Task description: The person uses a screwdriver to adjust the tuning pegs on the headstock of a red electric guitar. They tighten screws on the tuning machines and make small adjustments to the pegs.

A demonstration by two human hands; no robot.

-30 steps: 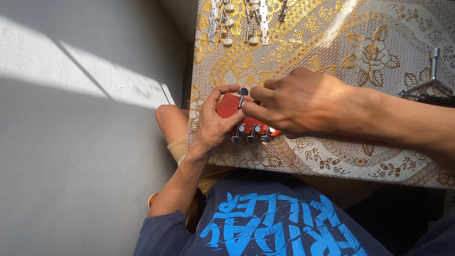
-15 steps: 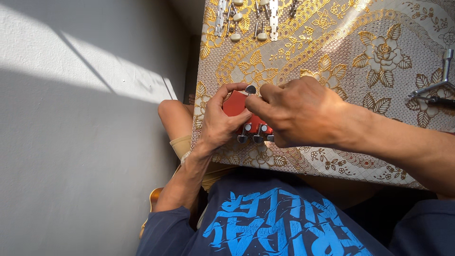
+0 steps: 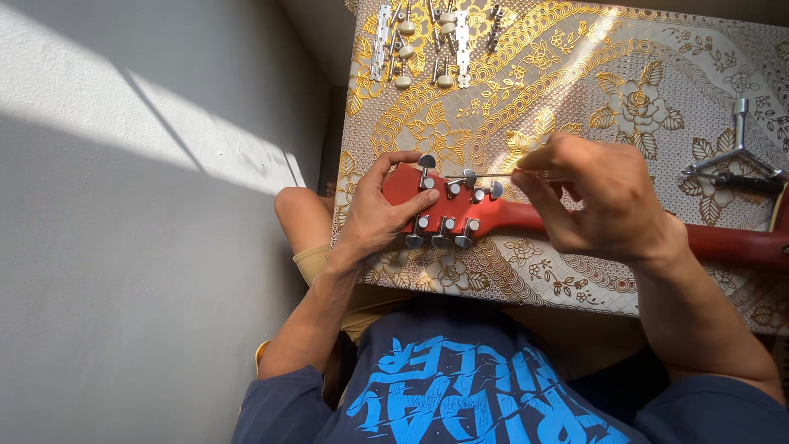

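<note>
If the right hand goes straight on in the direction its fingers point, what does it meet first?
Probably the silver tuning pegs on the red guitar headstock: the right hand points left along its thin tool, with the left hand just beyond.

Left hand point(image 3: 380, 215) is held palm-down, fingers curled, thumb extended rightward; forearm is angled up from lower left. Right hand point(image 3: 596, 197) is closed in a pinch, fingertips point(image 3: 526, 168) directed left, wrist bent.
</note>
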